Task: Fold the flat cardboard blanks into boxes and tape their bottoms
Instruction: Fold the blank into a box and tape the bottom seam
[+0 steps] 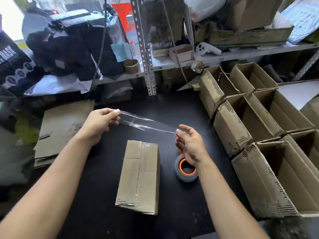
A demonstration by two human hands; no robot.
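Clear tape strip (146, 124), faint: left hand (101, 123) pinching, right hand (189, 144) fingers loose, half-hiding orange-cored tape roll (186, 169); brown cardboard box (139, 175) beneath.

Daylight came through a window (10, 18) at top left; cluttered metal shelving (145, 49) stood behind a black table (96, 195).

Dim, window glare top-left, fisheye edges

**Both arms out, tape between my hands**

My left hand (101, 120) is raised, fingertips pinching one end of the tape strip (146, 124). My right hand (189, 144) sits lower, palm turned inward, fingers loosely spread, touching the other end.
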